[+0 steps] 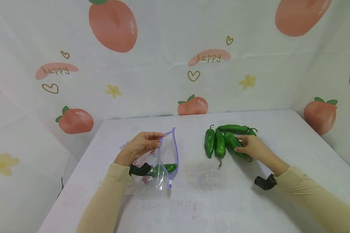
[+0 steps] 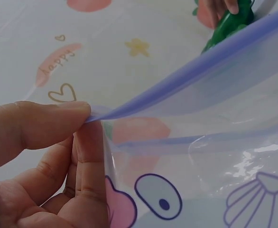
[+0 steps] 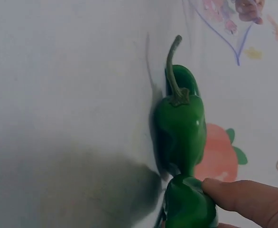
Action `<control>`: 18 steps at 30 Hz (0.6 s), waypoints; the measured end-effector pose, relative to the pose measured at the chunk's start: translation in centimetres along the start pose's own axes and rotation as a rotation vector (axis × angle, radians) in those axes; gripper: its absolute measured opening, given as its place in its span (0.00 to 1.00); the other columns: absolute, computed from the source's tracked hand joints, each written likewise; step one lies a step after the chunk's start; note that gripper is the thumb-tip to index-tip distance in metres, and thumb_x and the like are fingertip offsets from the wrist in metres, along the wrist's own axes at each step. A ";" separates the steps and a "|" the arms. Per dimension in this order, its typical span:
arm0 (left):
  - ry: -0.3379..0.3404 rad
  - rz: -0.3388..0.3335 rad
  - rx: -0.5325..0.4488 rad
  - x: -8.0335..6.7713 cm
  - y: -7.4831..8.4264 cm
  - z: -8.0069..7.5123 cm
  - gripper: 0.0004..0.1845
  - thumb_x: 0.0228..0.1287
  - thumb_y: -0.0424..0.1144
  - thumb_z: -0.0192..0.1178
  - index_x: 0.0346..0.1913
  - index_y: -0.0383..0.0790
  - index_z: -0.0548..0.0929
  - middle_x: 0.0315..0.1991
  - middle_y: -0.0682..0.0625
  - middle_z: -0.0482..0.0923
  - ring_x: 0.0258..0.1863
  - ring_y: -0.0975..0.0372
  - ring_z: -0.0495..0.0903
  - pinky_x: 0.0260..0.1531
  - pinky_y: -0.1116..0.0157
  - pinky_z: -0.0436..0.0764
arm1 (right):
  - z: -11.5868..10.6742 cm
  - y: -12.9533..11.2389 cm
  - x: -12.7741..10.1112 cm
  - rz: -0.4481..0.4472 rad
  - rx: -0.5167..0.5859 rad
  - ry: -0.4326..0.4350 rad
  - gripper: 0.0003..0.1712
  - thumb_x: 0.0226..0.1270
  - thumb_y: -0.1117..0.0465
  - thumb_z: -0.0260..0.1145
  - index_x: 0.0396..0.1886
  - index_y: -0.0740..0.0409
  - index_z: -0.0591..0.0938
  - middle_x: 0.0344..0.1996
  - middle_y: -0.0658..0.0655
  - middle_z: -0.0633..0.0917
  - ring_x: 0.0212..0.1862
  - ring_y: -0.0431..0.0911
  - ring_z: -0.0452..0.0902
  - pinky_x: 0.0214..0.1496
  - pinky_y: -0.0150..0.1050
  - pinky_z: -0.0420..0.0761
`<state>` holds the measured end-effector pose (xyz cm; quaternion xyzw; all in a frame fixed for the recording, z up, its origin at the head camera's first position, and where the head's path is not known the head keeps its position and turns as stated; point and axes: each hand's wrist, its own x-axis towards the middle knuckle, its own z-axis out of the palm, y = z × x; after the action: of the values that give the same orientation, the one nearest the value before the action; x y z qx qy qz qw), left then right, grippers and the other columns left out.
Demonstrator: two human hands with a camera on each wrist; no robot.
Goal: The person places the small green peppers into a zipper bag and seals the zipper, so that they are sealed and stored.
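left hand pinched the purple zip rim of a thin, clear printed plastic bag, mouth gaping. one glossy green pepper sat inside, near the opening. right hand had thumb and fingers clamped on a smooth, tapered pepper right of the bag; can't tell if lifted. other waxy peppers, stems curved, lay just beside it on the white table.

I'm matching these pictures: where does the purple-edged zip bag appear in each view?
Head: the zip bag is left of centre, lower half.
Left wrist: close up, mostly on the right.
Right wrist: upper right.
Shared landmark: green peppers outside the bag.
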<state>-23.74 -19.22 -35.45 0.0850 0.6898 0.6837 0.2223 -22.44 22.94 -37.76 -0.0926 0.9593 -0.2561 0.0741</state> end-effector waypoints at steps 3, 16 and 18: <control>-0.002 0.000 0.004 0.0 0.0 0.0 0.19 0.61 0.22 0.59 0.56 0.30 0.77 0.43 0.53 0.78 0.37 0.66 0.76 0.39 0.74 0.78 | -0.6 0.1 -0.2 -0.011 -0.014 0.033 0.35 0.59 0.56 0.70 0.61 0.72 0.74 0.44 0.72 0.84 0.45 0.62 0.81 0.42 0.51 0.80; -0.005 0.000 0.010 -0.1 0.1 0.0 0.24 0.61 0.22 0.58 0.61 0.24 0.71 0.42 0.54 0.78 0.37 0.66 0.76 0.39 0.74 0.78 | -2.3 -0.2 -0.8 -0.005 -0.029 0.071 0.35 0.62 0.53 0.69 0.62 0.71 0.73 0.50 0.74 0.80 0.54 0.69 0.74 0.52 0.61 0.74; -0.006 0.000 0.011 -0.1 0.1 0.0 0.25 0.61 0.22 0.59 0.62 0.23 0.70 0.42 0.54 0.78 0.37 0.66 0.76 0.39 0.74 0.78 | -2.5 -0.3 -0.9 0.000 -0.012 0.071 0.36 0.63 0.52 0.68 0.63 0.71 0.72 0.52 0.74 0.80 0.55 0.68 0.74 0.53 0.61 0.74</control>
<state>-23.66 -19.28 -35.30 0.0882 0.6928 0.6798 0.2238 -22.02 24.08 -35.44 -0.0841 0.9628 -0.2536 0.0394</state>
